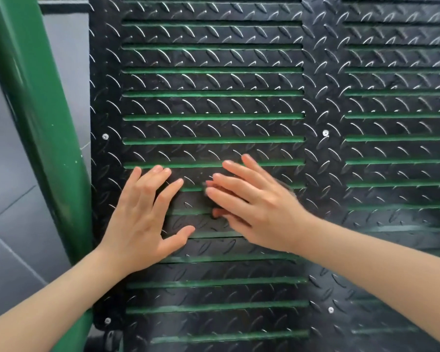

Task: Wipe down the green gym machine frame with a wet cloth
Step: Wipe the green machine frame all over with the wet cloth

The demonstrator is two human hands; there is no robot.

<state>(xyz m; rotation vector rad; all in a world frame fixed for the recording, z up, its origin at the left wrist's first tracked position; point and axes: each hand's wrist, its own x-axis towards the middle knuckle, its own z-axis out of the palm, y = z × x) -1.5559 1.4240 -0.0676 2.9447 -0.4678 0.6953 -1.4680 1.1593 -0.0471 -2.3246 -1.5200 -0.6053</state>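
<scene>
A black rubber tread plate (214, 102) with raised diamond ridges and green slots fills most of the view. A thick green frame tube (33, 118) runs down its left edge. My left hand (142, 219) lies flat on the plate with fingers spread and straight, near the tube. My right hand (254, 207) lies beside it, fingers straight and pointing up-left, slightly blurred. Neither hand holds anything. No cloth is in view.
A grey floor or wall (10, 224) shows to the left of the green tube. A second slotted section of the plate (396, 123) extends to the right. Small screws (325, 133) fasten the plate.
</scene>
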